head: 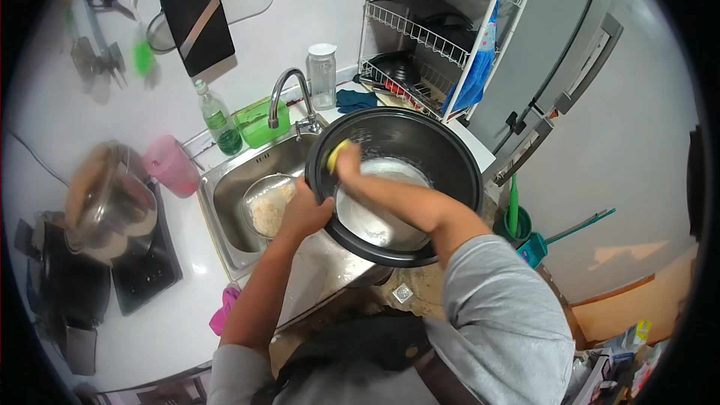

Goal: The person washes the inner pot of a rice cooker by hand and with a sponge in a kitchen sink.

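A large black pot [450,174] with a pale, wet, soapy bottom is tilted beside the sink, its mouth towards me. My left hand [306,208] grips its rim on the left side, thumb over the edge. Inside the pot, my right hand [347,164] presses a yellow sponge [338,156] against the left inner wall; hand and sponge are slightly blurred. White suds streak the wall near the sponge. Below my left hand, a round strainer or bowl [247,215] with pale food bits and water sits in the steel sink [225,197].
A curved faucet [289,76] rises behind the sink, near a green tray [261,124], a bottle of green liquid [219,121] and a glass pitcher [322,79]. Left are a pink pitcher [171,166] and a transparent pot [112,208]. A wire rack [419,25] and refrigerator [568,50] stand right.
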{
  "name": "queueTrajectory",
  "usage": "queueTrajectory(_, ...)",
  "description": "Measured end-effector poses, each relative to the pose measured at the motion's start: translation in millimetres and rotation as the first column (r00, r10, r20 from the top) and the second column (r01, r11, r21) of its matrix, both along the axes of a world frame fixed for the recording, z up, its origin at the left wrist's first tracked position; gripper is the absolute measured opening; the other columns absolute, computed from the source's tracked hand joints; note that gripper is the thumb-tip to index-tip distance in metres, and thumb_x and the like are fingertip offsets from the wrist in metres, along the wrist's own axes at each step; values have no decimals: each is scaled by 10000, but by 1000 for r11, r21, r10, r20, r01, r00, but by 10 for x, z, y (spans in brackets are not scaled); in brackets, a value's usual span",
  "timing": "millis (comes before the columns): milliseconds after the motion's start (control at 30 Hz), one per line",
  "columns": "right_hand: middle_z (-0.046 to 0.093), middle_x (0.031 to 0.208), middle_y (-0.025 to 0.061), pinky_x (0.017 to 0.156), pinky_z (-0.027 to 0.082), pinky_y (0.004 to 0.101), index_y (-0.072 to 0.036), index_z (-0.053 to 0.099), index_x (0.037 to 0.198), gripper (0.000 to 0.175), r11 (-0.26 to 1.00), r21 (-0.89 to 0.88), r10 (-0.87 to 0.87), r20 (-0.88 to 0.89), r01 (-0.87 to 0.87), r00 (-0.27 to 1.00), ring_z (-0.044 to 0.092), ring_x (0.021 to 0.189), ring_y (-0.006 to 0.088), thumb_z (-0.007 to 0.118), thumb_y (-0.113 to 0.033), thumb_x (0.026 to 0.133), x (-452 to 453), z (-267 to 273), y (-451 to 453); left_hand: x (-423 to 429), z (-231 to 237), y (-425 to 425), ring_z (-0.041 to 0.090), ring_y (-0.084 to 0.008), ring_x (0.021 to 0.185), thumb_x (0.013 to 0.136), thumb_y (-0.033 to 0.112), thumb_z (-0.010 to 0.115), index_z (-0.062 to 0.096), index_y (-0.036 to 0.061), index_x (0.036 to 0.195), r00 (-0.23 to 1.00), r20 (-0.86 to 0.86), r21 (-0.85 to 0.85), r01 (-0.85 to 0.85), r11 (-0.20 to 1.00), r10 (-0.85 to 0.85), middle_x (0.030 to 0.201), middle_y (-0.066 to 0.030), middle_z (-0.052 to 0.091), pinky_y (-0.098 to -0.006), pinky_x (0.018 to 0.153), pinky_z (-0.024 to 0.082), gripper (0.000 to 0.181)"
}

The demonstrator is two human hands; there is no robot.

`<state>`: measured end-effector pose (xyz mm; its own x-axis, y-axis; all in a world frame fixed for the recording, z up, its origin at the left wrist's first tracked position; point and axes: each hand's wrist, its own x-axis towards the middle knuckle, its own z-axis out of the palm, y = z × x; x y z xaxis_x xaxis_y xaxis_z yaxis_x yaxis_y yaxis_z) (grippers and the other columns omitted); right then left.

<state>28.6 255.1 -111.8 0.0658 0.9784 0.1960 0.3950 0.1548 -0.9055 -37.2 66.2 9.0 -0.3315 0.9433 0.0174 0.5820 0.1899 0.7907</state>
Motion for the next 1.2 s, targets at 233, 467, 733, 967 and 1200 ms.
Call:
queueTrajectory(233, 572, 751, 53, 646, 445, 305, -33, 579, 806, 109, 6, -204, 991, 132, -979, -21, 535, 707, 141, 538, 2, 711, 587, 75, -1187, -467, 6, 303, 542, -414, 905, 691, 241, 578, 438, -43, 1023, 925, -345, -1, -169, 986, 158, 958, -257, 568, -427, 811, 415, 458)
queueTrajectory(467, 616, 657, 130, 572, 480, 349, -10, 603, 702, 138, 974, -100, 188, -124, -201, 974, 606, 605, 218, 602, -148, 701, 183, -168, -415, -216, 142, 432, 542, -418, 899, 644, 142, 535, 456, -29, 966, 946, -323, -41, -36, 999, 21, 907, -268, 578, -435, 805, 414, 373)
queueTrajectory(733, 632, 704, 137, 624, 481, 331, -14, 636, 802, 158, 915, 22, 402, -109, -402, 909, 621, 675, 216, 634, -143, 711, 200, 29, -471, -292, 153, 394, 540, -411, 928, 631, 130, 539, 458, -34, 983, 940, -335, -119, -107, 987, 62, 948, -266, 574, -423, 815, 421, 397)
queueTrajectory(967, 604, 701, 172, 614, 464, 388, -20, 634, 752, 166, 625, 261, 672, 299, -736, 677, 589, 661, 320, 616, -183, 729, 201, -44, -783, -347, 130, 358, 549, -411, 896, 623, 129, 559, 450, -28, 947, 935, -341, -96, -139, 986, 99, 902, -262, 579, -424, 806, 425, 377)
queueTrajectory(1200, 610, 698, 177, 593, 469, 366, 7, 634, 745, 161, 566, 334, 692, 303, -753, 655, 606, 633, 292, 631, -145, 690, 183, -100, -921, -384, 104, 348, 553, -412, 887, 629, 151, 584, 449, -32, 941, 935, -340, -115, -146, 982, 100, 887, -260, 582, -433, 799, 428, 387)
